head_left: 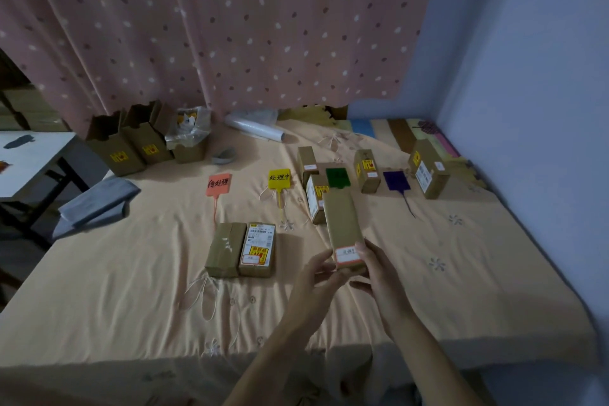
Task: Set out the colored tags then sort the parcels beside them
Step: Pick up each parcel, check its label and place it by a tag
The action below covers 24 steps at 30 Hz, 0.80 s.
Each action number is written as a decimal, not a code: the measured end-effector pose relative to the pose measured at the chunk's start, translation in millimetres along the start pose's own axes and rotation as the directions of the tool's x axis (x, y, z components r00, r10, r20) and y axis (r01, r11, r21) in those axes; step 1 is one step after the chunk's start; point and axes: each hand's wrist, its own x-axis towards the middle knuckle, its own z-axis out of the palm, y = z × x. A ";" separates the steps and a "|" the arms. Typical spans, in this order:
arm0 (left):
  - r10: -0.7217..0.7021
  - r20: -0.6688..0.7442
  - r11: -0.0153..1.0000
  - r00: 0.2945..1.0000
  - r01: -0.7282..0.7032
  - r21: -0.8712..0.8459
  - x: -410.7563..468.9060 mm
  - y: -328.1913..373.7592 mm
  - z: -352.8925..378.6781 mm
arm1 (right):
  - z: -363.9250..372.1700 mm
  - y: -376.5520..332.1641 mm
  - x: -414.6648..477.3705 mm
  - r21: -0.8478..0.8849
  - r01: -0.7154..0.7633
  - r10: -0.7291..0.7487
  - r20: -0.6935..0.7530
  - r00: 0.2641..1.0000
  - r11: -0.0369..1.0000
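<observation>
Above the near edge of the bed, a bit right of centre, both hands hold one brown parcel up off the sheet. The left hand grips its near end from the left w/ curled fingers. The right hand grips the same end from the right, fingers curled beside a small white label w/ a red border. The parcel's far end points at the green tag.

Four tags lie in a row across mid-bed, left to right: orange tag, yellow tag, green tag, purple tag. The first two carry handwriting.

Two parcels lie touching side by side, just nearer than the orange tag's tail. Two more sit just left of the green tag, one behind the other. One parcel stands between green and purple, and another is right of the purple tag, toward the right edge.

At the far left corner are three open boxes, w/ a plastic roll and a grey tape roll nearby. Grey bags lie at the left edge. A dotted curtain hangs at the far edge.
</observation>
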 end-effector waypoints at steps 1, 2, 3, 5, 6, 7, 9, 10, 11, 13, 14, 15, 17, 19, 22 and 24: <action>-0.046 0.012 0.999 0.999 0.047 -0.021 0.4 0.8 -5.4 | 3.0 2.3 0.3 -0.010 -0.007 0.007 -0.006 1.000 1.000; -0.080 0.018 0.996 0.997 0.080 -0.031 1.3 1.0 -10.9 | 6.9 4.4 1.1 -0.010 -0.021 0.021 -0.016 1.000 1.000; -0.105 0.023 0.994 0.994 0.106 -0.030 3.1 -0.7 -16.1 | 11.4 6.3 1.3 -0.010 -0.039 0.039 -0.029 0.999 0.999; -0.132 0.032 0.991 0.991 0.132 -0.008 5.5 -3.2 -25.4 | 19.7 12.8 3.6 -0.016 -0.077 0.076 -0.053 0.996 0.997; -0.142 0.043 0.990 0.989 0.142 0.015 6.6 -3.1 -29.3 | 23.8 16.1 5.4 -0.023 -0.089 0.087 -0.060 0.994 0.996; -0.152 0.058 0.988 0.987 0.150 0.036 8.4 -6.2 -33.2 | 27.5 20.4 7.7 -0.034 -0.107 0.105 -0.069 0.992 0.994; -0.157 0.095 0.986 0.983 0.150 0.074 12.4 -14.7 -41.4 | 33.9 31.8 12.6 -0.065 -0.145 0.140 -0.086 0.986 0.987; -0.156 0.110 0.985 0.982 0.147 0.086 14.7 -18.1 -46.2 | 37.2 38.1 14.1 -0.073 -0.155 0.148 -0.100 0.984 0.985; -0.156 0.121 0.985 0.980 0.146 0.093 17.5 -20.9 -50.4 | 40.5 44.8 15.2 -0.071 -0.165 0.155 -0.119 0.981 0.984; -0.175 0.124 0.982 0.977 0.164 0.093 24.6 -30.5 -56.3 | 45.6 58.1 17.4 -0.059 -0.192 0.182 -0.148 0.972 0.980; -0.185 0.125 0.979 0.975 0.172 0.106 26.8 -35.6 -57.9 | 47.0 63.9 17.5 -0.059 -0.212 0.201 -0.154 0.968 0.976; -0.199 0.127 0.975 0.972 0.183 0.123 28.4 -39.0 -58.7 | 48.0 68.2 17.5 -0.060 -0.235 0.223 -0.157 0.962 0.970; -0.222 0.129 0.967 0.967 0.200 0.160 36.0 -50.2 -59.9 | 48.3 72.4 20.4 -0.077 -0.276 0.262 -0.155 0.952 0.958; -0.259 0.116 0.958 0.959 0.239 0.160 47.0 -61.6 -59.6 | 45.1 75.9 32.6 -0.131 -0.296 0.275 -0.154 0.949 0.946; -0.319 0.116 0.939 0.941 0.297 0.171 69.3 -72.2 -53.6 | 36.3 82.0 57.1 -0.256 -0.287 0.263 -0.123 0.957 0.923; -0.350 0.114 0.927 0.930 0.327 0.182 83.8 -73.4 -48.3 | 30.7 85.6 74.9 -0.312 -0.290 0.278 -0.084 0.957 0.905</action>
